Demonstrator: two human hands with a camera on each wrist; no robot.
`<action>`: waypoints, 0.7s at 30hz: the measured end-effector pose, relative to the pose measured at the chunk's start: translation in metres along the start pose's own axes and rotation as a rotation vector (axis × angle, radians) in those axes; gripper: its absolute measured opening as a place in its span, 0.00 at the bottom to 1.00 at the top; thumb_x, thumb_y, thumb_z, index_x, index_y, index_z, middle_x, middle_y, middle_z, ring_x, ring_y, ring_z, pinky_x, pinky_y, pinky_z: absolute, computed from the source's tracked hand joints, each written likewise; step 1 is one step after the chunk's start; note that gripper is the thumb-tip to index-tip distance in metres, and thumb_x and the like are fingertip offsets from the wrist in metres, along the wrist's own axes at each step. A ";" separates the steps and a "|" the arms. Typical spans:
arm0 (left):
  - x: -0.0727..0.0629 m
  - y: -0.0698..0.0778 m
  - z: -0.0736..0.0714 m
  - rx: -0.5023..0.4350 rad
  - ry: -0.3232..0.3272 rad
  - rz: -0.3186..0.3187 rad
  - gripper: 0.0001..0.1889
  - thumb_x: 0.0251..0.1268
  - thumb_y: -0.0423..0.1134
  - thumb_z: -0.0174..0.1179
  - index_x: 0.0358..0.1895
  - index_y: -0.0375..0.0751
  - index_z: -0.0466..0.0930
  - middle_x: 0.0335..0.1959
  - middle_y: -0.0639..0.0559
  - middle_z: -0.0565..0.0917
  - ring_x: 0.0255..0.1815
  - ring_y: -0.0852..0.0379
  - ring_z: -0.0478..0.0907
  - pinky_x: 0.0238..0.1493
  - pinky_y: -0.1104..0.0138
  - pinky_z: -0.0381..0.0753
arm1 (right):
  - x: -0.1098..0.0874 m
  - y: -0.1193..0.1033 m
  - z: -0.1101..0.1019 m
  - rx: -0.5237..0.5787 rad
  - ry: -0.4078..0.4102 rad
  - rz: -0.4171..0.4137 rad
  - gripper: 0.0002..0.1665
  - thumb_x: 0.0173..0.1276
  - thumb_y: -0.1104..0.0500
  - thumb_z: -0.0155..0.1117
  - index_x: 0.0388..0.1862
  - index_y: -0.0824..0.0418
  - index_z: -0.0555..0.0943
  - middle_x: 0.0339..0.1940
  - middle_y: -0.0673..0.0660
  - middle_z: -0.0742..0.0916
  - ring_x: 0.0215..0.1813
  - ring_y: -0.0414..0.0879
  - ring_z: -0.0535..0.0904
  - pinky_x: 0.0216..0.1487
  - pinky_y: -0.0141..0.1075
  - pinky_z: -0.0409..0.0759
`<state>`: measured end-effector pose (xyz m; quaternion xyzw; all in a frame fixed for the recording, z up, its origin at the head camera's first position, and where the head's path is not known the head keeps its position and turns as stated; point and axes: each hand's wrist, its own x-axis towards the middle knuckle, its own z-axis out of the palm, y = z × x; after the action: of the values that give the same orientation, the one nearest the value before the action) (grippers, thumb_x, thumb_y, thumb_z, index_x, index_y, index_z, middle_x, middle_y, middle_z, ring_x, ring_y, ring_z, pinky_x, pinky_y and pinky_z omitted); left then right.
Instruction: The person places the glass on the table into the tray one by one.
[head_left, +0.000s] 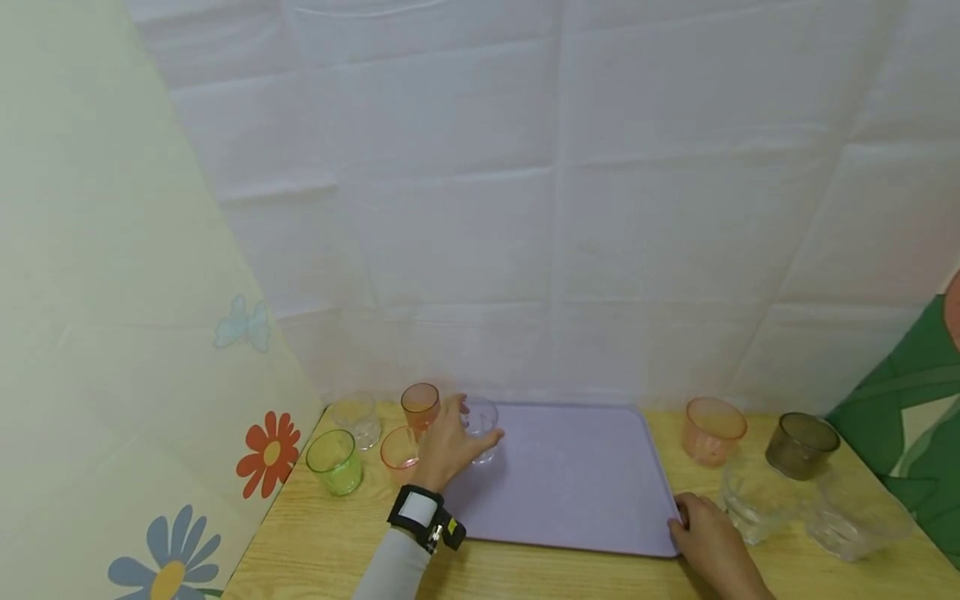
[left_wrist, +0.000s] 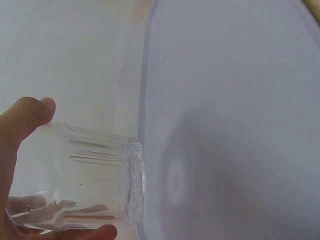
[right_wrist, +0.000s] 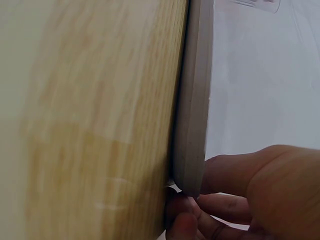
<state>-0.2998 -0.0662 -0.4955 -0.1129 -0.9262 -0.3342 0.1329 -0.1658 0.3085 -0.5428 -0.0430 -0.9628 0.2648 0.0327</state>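
My left hand holds a clear glass at the left end of a lilac tray. In the left wrist view the thumb lies along one side of the clear glass and the fingers along the other, its base towards the tray. At the tray's front right corner, my right hand grips the rim. Its thumb and fingers pinch the tray edge in the right wrist view.
Left of the tray stand a green glass, another clear glass, a reddish-brown glass and a pinkish-orange glass. To the right are an orange bowl, a dark bowl and two clear bowls. A white sheet hangs behind.
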 end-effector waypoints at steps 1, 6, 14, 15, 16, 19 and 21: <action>0.001 -0.001 0.001 0.002 0.001 -0.003 0.49 0.53 0.66 0.76 0.71 0.37 0.73 0.55 0.47 0.85 0.45 0.50 0.86 0.41 0.57 0.86 | 0.000 0.000 0.000 -0.001 -0.001 0.002 0.20 0.67 0.66 0.68 0.51 0.81 0.80 0.33 0.58 0.83 0.38 0.50 0.78 0.39 0.47 0.78; 0.004 -0.003 0.006 0.023 0.009 -0.022 0.50 0.52 0.68 0.76 0.70 0.37 0.73 0.54 0.47 0.85 0.46 0.48 0.86 0.43 0.54 0.86 | 0.000 -0.001 0.000 -0.002 0.002 0.002 0.20 0.66 0.66 0.68 0.51 0.81 0.80 0.33 0.58 0.83 0.38 0.51 0.78 0.40 0.47 0.78; 0.008 0.000 0.006 0.033 0.013 -0.032 0.49 0.52 0.66 0.77 0.69 0.34 0.73 0.53 0.43 0.85 0.44 0.44 0.87 0.42 0.51 0.86 | 0.000 0.000 0.000 -0.010 0.014 -0.008 0.20 0.66 0.66 0.68 0.51 0.81 0.80 0.34 0.58 0.83 0.38 0.51 0.79 0.40 0.49 0.79; 0.009 0.001 0.006 0.033 0.013 -0.037 0.49 0.52 0.66 0.77 0.69 0.34 0.73 0.54 0.42 0.85 0.44 0.43 0.87 0.42 0.51 0.86 | 0.001 0.001 0.000 -0.010 0.012 -0.008 0.20 0.66 0.66 0.68 0.51 0.81 0.80 0.34 0.59 0.84 0.39 0.52 0.80 0.41 0.50 0.80; 0.010 0.002 0.005 0.035 0.011 -0.040 0.49 0.52 0.66 0.77 0.69 0.34 0.73 0.54 0.42 0.85 0.44 0.43 0.87 0.43 0.51 0.87 | 0.001 0.001 0.000 -0.011 0.010 -0.007 0.20 0.66 0.66 0.68 0.51 0.81 0.80 0.35 0.59 0.84 0.40 0.53 0.81 0.42 0.51 0.81; 0.012 0.004 0.004 0.044 0.009 -0.056 0.49 0.52 0.65 0.77 0.70 0.33 0.72 0.54 0.41 0.85 0.46 0.42 0.87 0.44 0.50 0.87 | 0.001 0.001 0.000 -0.009 0.001 -0.006 0.20 0.66 0.66 0.68 0.51 0.81 0.80 0.36 0.61 0.85 0.41 0.55 0.82 0.44 0.54 0.81; 0.013 0.006 0.003 0.046 0.011 -0.068 0.50 0.52 0.64 0.77 0.70 0.32 0.72 0.56 0.40 0.85 0.48 0.40 0.88 0.47 0.48 0.87 | 0.001 0.001 0.000 -0.009 -0.002 -0.004 0.20 0.66 0.66 0.68 0.51 0.81 0.80 0.36 0.61 0.85 0.41 0.54 0.82 0.44 0.54 0.81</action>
<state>-0.3111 -0.0582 -0.4904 -0.0762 -0.9363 -0.3177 0.1291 -0.1670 0.3095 -0.5432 -0.0412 -0.9641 0.2603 0.0318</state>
